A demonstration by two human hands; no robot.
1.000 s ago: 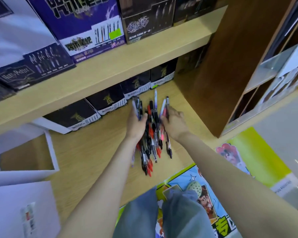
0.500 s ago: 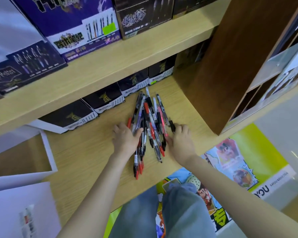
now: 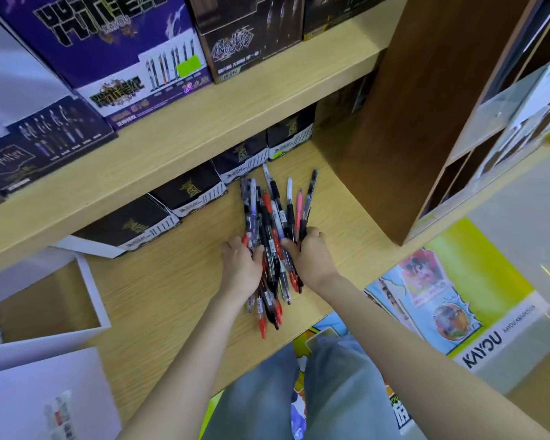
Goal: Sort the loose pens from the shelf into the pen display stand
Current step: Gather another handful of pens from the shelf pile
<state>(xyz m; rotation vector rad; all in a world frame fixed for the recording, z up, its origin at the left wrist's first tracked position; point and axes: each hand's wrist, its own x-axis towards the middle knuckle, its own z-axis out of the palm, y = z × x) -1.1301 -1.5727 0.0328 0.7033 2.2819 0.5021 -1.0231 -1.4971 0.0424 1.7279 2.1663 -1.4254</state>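
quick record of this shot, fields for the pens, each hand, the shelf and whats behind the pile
pens: loose pens, red, black, white and pink, bunched in one pile
surface: lower shelf, light wood
left hand: holds the pile's left side, thumb over the pens
right hand: holds the right side, fingers curled round a few pens
behind pile: row of black boxes
display stand: cannot tell which item it is

On the shelf (image 3: 172, 281), pens (image 3: 273, 223) lie between our left hand (image 3: 240, 268) and right hand (image 3: 311, 260); boxes (image 3: 185, 192) stand beyond, a tray (image 3: 92, 290) further left.
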